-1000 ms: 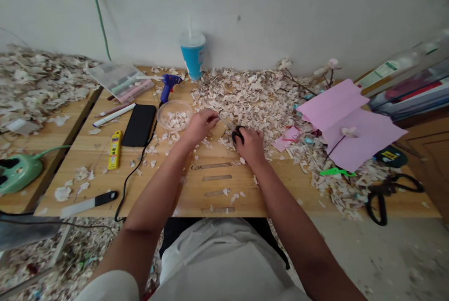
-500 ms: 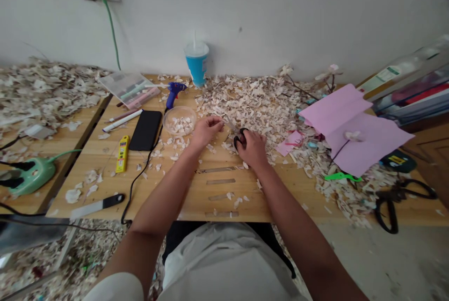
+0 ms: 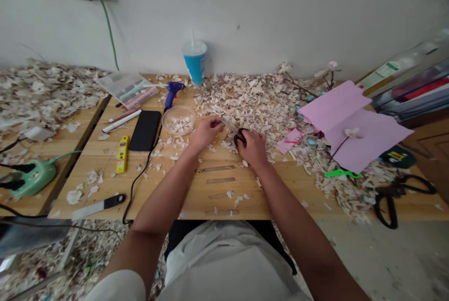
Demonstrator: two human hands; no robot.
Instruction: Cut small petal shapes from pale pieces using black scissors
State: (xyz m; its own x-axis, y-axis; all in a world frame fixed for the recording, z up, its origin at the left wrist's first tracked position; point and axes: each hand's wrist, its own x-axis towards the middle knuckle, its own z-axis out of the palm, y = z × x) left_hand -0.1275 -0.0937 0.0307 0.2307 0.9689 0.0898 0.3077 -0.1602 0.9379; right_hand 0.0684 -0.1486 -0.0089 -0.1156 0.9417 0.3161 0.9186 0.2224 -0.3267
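My right hand [image 3: 253,147] grips a pair of scissors [image 3: 230,126] by its black handles, with the blades pointing left toward my other hand. The handle loops are close together. My left hand [image 3: 206,131] is closed in a pinch at the blade tips. Whatever lies between its fingertips is too small to make out. Close by on the left stands a round clear tub [image 3: 178,121] with pale flakes in it. A thick layer of pale, petal-like scraps [image 3: 252,99] spreads behind both hands.
On the left lie a black phone [image 3: 145,130], yellow box [image 3: 122,154], scraper [image 3: 99,206] and blue glue gun [image 3: 173,93]. A blue cup [image 3: 195,62] stands by the wall. On the right are pink sheets [image 3: 365,137], a green tool [image 3: 342,173] and large black shears [image 3: 389,198].
The scissors' handle loops have come closer together in my right hand. My left hand has stayed nearly in place. The whole view has shifted very slightly.
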